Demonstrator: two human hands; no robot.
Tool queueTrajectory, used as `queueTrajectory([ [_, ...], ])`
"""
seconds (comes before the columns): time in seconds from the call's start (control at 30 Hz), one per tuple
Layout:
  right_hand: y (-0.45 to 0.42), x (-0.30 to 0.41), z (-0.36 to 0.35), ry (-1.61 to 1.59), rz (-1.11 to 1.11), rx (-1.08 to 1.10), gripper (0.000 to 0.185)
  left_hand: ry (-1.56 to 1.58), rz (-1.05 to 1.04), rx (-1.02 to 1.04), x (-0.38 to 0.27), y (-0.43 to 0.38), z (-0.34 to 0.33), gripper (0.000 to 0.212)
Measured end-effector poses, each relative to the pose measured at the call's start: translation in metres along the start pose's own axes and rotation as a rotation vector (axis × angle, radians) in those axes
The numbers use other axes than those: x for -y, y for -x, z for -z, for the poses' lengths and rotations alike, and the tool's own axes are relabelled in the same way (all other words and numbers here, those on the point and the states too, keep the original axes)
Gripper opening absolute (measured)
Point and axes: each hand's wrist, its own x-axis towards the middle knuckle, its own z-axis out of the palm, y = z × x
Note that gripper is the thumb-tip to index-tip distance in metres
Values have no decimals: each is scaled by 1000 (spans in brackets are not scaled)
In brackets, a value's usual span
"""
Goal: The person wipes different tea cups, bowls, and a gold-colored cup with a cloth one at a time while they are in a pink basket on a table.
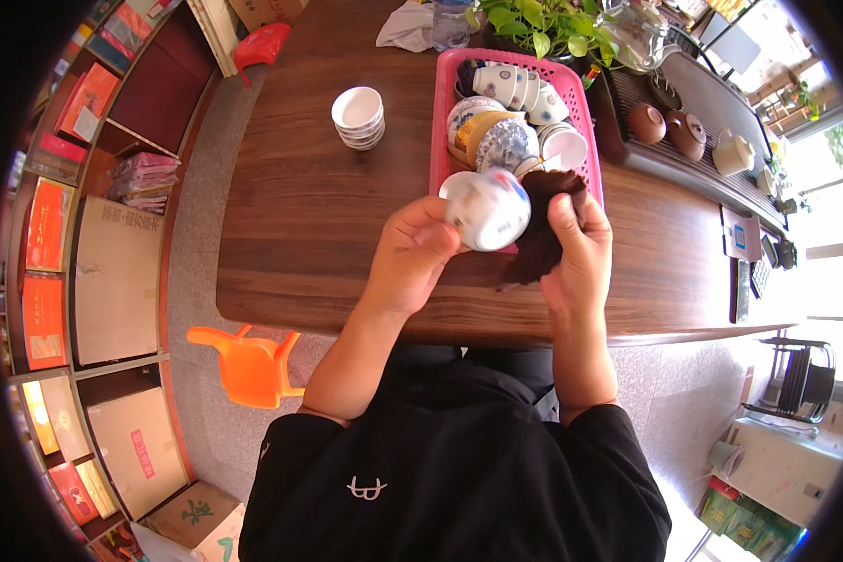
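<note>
My left hand [414,256] grips a white porcelain cup [488,214] with a blue and red pattern, blurred and tilted. To its right, my right hand [579,239] pinches a dark brown cloth [541,235] whose edge comes close to the cup. Both hands are over the near end of a pink plastic basket [441,119]. Inside it lie stacked white patterned cups [509,86], a blue-and-white bowl [509,144], a yellow bowl [476,133] and more small cups [564,147]. A short stack of small white cups [360,116] stands on the wooden table [302,232] left of the basket.
A ribbed tea tray [709,91] at the right bears brown clay teapots [688,135] and a cream pot [733,153]. A potted plant [534,24], a plastic bottle [452,24] and white tissue [406,28] stand beyond the basket. An orange chair [253,369] is at the table's near left.
</note>
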Motion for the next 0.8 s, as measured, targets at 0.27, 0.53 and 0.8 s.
queueTrajectory([
  [0.27, 14, -40, -7, 1084, 926, 419, 49, -484, -82, -244, 4, 7, -7, 11],
  [0.53, 0, -16, -29, 920, 633, 407, 29, -1415, -664, 15, 3, 16, -1, 17],
  [0.8, -11, -7, -27, 210, -406, 187, 42, -1875, -952, 53, -6, 18, 2, 19],
])
